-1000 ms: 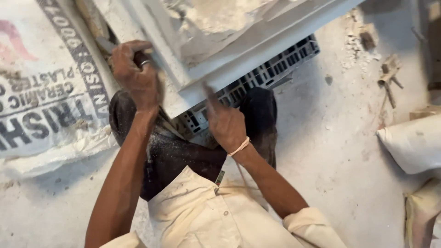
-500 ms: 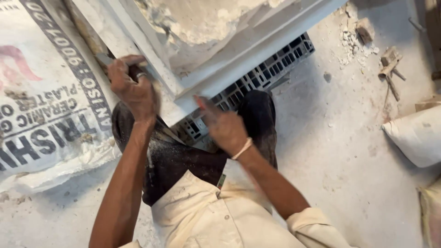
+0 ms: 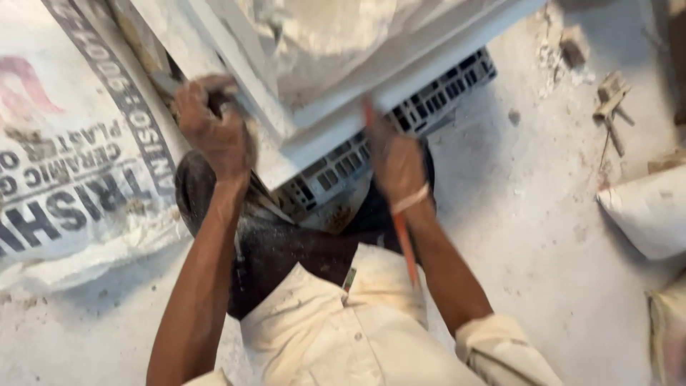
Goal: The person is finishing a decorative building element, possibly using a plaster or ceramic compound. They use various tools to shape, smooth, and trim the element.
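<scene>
A white plaster moulding (image 3: 336, 125) lies tilted across a dark plastic crate (image 3: 436, 96) in front of me. My left hand (image 3: 214, 132) is closed around a tool with a flat metal blade (image 3: 163, 82), pressed against the moulding's left edge. My right hand (image 3: 396, 163), with a pale band at the wrist, rests at the moulding's lower edge and grips a thin orange stick (image 3: 406, 246), which is blurred by motion and runs down along my forearm. My dusty cream shirt (image 3: 336, 329) and dark lap fill the bottom of the view.
A large printed sack (image 3: 64, 164) lies at the left. White filled bags (image 3: 650, 207) sit at the right edge. Bits of rubble and wood scraps (image 3: 607, 100) are scattered on the dusty concrete floor (image 3: 529, 229) at the upper right.
My right hand's fingers pointed up along the moulding edge before; now it is closed and an orange stick shows in it. The left hand has stayed on the left edge with its tool.
</scene>
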